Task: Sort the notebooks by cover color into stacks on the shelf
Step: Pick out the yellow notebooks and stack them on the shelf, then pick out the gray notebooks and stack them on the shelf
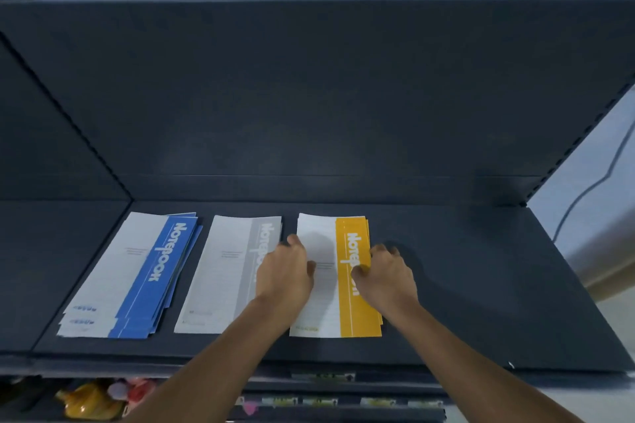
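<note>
Meanwhile, both arms reach forward over the dark shelf (pixel 481 268): the left hand (pixel 285 273) and right hand (pixel 386 273), fingers curled, grip opposite long edges of the yellow notebook stack (pixel 354 312), which lies flat right of the grey stack (pixel 223 271) and blue stack (pixel 137 275).

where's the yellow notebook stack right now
In the head view, the yellow stack lies on the dark shelf, rightmost of three piles, beside the grey stack, with both hands at its side edges.

Dark shelf (pixel 464 268), blue stack (pixel 130 278), grey stack (pixel 223 271), yellow stack (pixel 338 312)
</note>
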`<state>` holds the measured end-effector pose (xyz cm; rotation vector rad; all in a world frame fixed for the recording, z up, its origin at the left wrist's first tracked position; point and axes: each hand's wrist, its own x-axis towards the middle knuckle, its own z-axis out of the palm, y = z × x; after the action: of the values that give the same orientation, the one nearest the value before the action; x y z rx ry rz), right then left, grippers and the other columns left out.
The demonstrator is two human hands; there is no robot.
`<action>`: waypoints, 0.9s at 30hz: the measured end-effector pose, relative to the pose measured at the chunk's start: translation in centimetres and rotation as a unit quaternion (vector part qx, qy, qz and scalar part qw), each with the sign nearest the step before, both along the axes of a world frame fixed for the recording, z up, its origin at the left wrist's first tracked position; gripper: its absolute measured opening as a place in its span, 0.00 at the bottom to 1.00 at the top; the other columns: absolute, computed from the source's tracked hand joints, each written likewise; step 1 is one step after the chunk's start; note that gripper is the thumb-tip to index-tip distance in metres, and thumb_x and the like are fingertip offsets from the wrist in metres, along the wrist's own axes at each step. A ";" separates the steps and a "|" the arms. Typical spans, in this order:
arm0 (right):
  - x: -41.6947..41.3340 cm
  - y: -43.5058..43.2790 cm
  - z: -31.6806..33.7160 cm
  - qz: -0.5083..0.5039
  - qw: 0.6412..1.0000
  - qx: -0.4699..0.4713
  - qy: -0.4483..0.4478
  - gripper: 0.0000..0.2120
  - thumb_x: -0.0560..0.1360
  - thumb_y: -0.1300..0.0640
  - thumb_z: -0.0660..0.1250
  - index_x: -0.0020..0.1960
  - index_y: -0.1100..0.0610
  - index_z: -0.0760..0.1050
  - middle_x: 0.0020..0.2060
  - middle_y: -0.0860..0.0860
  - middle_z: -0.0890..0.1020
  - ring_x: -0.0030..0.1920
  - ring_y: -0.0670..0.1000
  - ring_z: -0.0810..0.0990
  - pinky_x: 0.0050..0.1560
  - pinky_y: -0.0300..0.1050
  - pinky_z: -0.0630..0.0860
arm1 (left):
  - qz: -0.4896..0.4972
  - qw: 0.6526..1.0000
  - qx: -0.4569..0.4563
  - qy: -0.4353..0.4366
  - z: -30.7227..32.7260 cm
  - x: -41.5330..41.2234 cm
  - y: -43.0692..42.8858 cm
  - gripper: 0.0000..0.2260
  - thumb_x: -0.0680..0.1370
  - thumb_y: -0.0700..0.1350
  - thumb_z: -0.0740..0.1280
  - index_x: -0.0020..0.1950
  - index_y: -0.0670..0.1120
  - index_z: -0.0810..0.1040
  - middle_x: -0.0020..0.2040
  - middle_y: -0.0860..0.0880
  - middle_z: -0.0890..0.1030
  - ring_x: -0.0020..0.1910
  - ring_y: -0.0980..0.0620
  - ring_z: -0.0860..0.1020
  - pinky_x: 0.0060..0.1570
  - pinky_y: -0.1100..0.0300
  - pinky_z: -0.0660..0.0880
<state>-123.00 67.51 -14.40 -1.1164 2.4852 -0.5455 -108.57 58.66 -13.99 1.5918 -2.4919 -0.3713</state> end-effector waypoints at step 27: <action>17.9 -14.3 12.8 0.422 0.894 -0.115 0.095 0.12 0.80 0.49 0.63 0.61 0.51 0.75 0.58 0.50 0.76 0.54 0.57 0.79 0.53 0.52 0.77 | 0.158 0.984 -0.080 0.029 12.5 21.4 -5.2 0.11 0.80 0.55 0.61 0.56 0.50 0.76 0.50 0.53 0.80 0.44 0.47 0.79 0.44 0.52 0.78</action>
<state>-105.08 53.21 -1.57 -2.2403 1.8019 -0.4694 -87.20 53.45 -1.49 1.8382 -2.1174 -0.1665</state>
